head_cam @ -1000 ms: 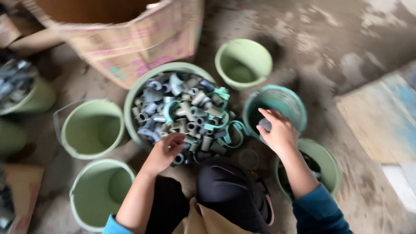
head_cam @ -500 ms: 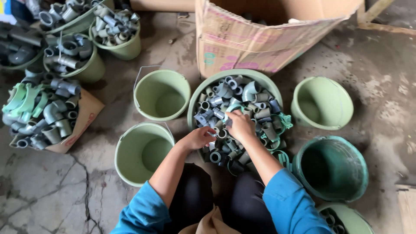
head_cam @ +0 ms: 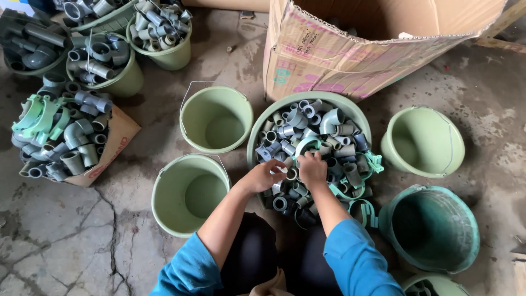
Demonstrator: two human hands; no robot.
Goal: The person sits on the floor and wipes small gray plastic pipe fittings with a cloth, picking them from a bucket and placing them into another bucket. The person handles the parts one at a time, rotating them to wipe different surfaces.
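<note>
A wide green basin point(head_cam: 350, 107) on the floor in front of me is heaped with grey plastic pipe fittings point(head_cam: 329, 126) and green clips point(head_cam: 373, 161). Both my hands are in the near side of the heap. My left hand point(head_cam: 264, 176) has its fingers curled around a small pale fitting point(head_cam: 283, 170). My right hand point(head_cam: 312, 169) rests knuckles up on the pile, fingers bent down among the fittings; whether it holds one is hidden. Blue sleeves cover my upper arms.
Green buckets stand around the basin: two on the left point(head_cam: 216, 118) point(head_cam: 189, 192), one on the right point(head_cam: 423, 142), a darker teal one point(head_cam: 433, 227) lower right. A cardboard box point(head_cam: 339, 55) stands behind. More fittings fill buckets point(head_cam: 159, 27) and a cardboard sheet point(head_cam: 120, 137) at the left.
The view has swung left, bringing the full buckets and cardboard pile into sight. My right hand came back from the teal bucket to the basin, beside my left hand.
</note>
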